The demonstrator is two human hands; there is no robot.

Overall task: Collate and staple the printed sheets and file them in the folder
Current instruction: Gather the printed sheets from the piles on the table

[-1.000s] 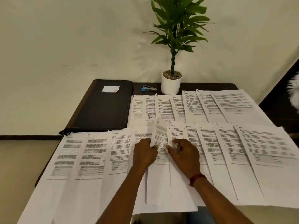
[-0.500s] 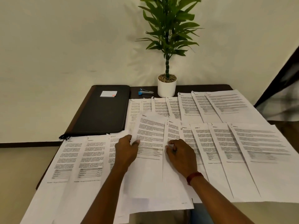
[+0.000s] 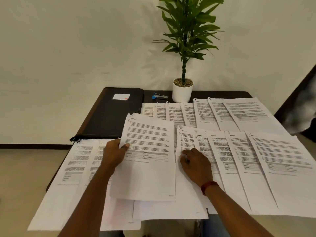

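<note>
Printed sheets lie fanned in two overlapping rows across a dark table [image 3: 222, 94]. My left hand [image 3: 114, 155] pinches the left edge of one printed sheet [image 3: 148, 168], thumb on top, and holds it lifted and tilted above the front row. My right hand [image 3: 196, 165] rests with its fingers on the front-row sheets [image 3: 242, 168] just right of the lifted one. The back row of sheets [image 3: 213, 113] lies beyond. A closed black folder [image 3: 109, 117] with a small white label sits at the back left. A blue stapler [image 3: 159, 96] lies behind the back row.
A white pot with a green plant [image 3: 182, 91] stands at the back centre against the wall. The front sheets overhang the table's near edge. More sheets [image 3: 75, 168] lie at the front left. A dark blurred shape [image 3: 301, 120] shows at the right edge.
My left hand has pulled one sheet out of the front row, lifted it and swung it to the left until its full face shows. My right hand stayed pressing on the row.
</note>
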